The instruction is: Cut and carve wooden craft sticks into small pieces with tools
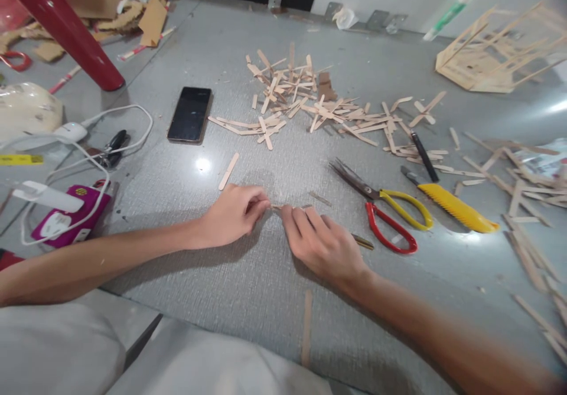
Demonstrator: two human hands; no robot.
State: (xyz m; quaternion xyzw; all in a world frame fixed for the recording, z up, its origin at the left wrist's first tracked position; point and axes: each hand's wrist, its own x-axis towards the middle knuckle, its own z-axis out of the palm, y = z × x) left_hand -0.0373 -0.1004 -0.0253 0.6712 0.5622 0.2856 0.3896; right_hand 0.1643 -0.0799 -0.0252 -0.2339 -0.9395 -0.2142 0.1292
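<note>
My left hand (234, 213) and my right hand (321, 238) nearly meet at the middle of the grey table (212, 283). Between their fingertips runs a thin wooden piece (275, 206), pinched at one end by each hand; most of it is hidden. One popsicle stick (228, 172) lies just beyond my left hand. A thin sliver (319, 198) rests beyond my right fingers, and another stick (306, 327) lies near the front edge. To the right of my right hand are scissors (376, 197) with one yellow and one red handle, their blades apart.
A yellow cutter (460, 206) and a black pen-like tool (425, 157) lie right. Stick pieces (328, 111) spread across the back. A phone (190, 115), white cable (148, 124) and purple box (73, 215) are left; a red pole (71, 35) and stick frame (478, 70) stand farther back.
</note>
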